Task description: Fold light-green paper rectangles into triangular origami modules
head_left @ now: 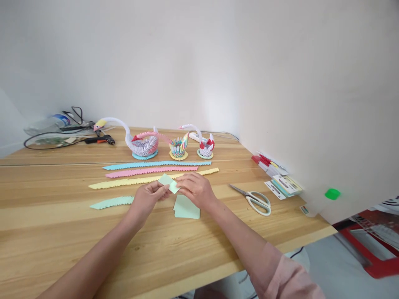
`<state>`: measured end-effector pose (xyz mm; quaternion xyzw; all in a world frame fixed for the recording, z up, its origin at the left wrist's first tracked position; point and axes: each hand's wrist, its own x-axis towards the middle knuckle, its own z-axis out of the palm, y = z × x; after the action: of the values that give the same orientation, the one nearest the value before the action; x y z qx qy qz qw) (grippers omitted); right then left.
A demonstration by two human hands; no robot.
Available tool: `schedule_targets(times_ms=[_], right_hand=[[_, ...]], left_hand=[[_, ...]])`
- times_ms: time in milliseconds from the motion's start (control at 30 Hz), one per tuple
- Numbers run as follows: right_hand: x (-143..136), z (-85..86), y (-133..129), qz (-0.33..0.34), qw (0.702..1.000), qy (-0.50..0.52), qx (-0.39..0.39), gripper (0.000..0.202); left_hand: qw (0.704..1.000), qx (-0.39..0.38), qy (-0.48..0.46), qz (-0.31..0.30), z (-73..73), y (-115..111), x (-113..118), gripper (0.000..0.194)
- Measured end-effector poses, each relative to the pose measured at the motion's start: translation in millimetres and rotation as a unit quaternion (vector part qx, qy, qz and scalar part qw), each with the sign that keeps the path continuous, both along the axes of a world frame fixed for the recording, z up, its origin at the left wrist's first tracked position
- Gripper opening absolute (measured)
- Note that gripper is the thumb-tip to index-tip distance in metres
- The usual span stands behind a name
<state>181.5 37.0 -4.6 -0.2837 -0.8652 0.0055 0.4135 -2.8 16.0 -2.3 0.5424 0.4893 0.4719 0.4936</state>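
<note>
A pale green piece of paper (166, 180), partly folded, is held in the air between both hands. My left hand (150, 195) pinches its lower left side with thumb and fingers. Opposite it, my right hand (195, 189) grips the right edge, fingertips closed on the paper. Just below my right hand lies a small stack of pale green paper sheets (187, 207). A short green chain of folded paper pieces (112, 202) runs up to my left wrist, which hides its right end. Behind the hands a long yellow chain (124, 182) is partly covered.
Pink (149, 171) and blue (156, 165) chains lie farther back, before three paper swans, the largest (145, 145) on the left. Scissors (257, 201) and paper packs (283, 185) lie to the right. A glue gun (99, 139) and plastic bottle (50, 123) sit back left.
</note>
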Motion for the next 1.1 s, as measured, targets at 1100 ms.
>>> schedule_targets(times_ms=[1100], right_hand=[[-20, 4.0, -11, 0.031, 0.764, 0.376, -0.523, 0.022]], left_hand=[[1.000, 0.004, 0.005, -0.005, -4.3, -5, 6, 0.025]])
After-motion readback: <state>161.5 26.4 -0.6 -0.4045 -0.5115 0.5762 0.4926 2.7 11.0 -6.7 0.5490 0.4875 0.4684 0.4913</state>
